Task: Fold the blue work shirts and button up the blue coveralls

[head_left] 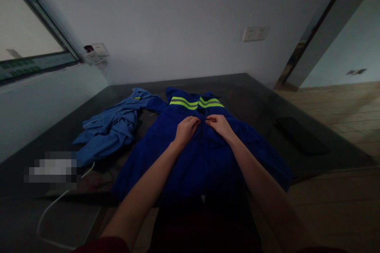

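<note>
A dark blue work jacket with yellow-green and grey reflective bands lies spread on the dark table, its collar end away from me. My left hand pinches the left edge of the front opening just below the bands. Opposite it, my right hand has its fingers closed on the right edge. The two hands are a small gap apart, and a little opening shows in the cloth above them. Whatever fastener lies between the fingertips is too small and dark to make out.
A crumpled lighter blue garment lies to the left on the table. A white cable runs along the near left, beside a blurred patch. On the right rests a flat black object. Sockets are on the wall behind.
</note>
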{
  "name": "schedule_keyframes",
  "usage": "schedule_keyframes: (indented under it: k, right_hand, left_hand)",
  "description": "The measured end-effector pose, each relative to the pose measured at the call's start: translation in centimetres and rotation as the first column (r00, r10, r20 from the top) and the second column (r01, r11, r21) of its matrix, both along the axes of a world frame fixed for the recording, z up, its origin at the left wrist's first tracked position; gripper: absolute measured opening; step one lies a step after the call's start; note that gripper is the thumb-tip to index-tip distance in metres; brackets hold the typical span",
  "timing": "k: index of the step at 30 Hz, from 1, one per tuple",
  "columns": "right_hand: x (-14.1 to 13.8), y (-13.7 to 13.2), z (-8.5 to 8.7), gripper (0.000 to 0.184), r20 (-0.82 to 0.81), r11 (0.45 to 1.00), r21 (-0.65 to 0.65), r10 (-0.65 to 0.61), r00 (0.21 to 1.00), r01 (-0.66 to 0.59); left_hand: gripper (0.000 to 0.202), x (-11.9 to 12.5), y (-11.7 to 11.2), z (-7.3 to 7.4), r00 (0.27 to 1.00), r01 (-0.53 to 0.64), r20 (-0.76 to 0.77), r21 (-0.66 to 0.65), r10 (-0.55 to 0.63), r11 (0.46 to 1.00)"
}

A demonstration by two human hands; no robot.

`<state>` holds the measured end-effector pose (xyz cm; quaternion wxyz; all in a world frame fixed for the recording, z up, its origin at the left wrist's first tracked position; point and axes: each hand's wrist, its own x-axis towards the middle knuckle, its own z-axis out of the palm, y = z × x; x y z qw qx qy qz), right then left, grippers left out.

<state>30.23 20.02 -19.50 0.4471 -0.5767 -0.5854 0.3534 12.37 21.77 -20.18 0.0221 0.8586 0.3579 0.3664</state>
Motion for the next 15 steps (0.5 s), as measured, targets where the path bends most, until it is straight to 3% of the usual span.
schedule_keyframes:
  k: [15]
  right_hand:
    - [-0.30, -0.17, 0.19, 0.017, -0.122, 0.996, 0.057, 0.079, 0.989, -0.073]
  left_hand:
    - [0.021, -0.11, -0.10, 0.00, 1.000, 0.012, -0.022, 0.013, -0.012, 1.000]
